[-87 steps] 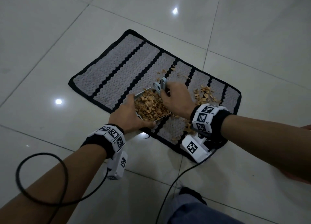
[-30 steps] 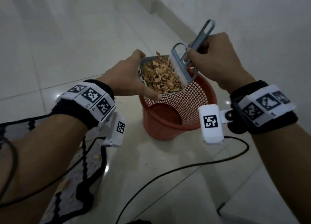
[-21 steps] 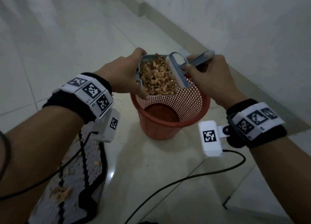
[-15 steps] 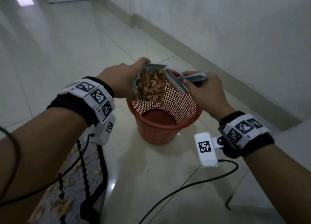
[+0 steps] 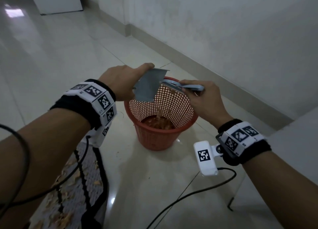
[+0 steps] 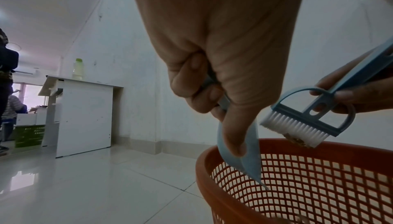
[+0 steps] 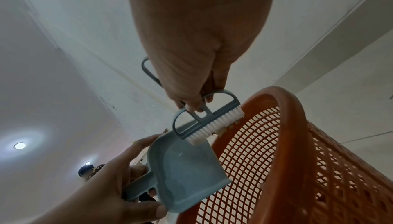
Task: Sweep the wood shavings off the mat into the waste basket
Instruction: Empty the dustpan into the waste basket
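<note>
My left hand (image 5: 123, 81) grips the blue-grey dustpan (image 5: 149, 86) by its handle and holds it tipped mouth-down over the orange mesh waste basket (image 5: 160, 136). The pan (image 7: 182, 175) looks empty inside. Wood shavings (image 5: 160, 122) lie in the basket's bottom, a few still falling. My right hand (image 5: 204, 99) holds the small blue brush (image 5: 182, 87) by its handle just above the basket's far rim, its white bristles (image 6: 295, 131) carrying a few shavings. The striped mat (image 5: 80, 191) lies at lower left with loose shavings (image 5: 60, 216) on it.
The basket stands on pale floor tiles close to a white wall with a skirting board (image 5: 206, 70). A white cabinet (image 6: 85, 118) with a green-capped bottle stands further back. Black cables (image 5: 189, 194) trail over the floor near the mat and my arms.
I carried the full dustpan from the mat to the basket, then tipped it over; the shavings slid out into the basket. The brush stayed beside the pan.
</note>
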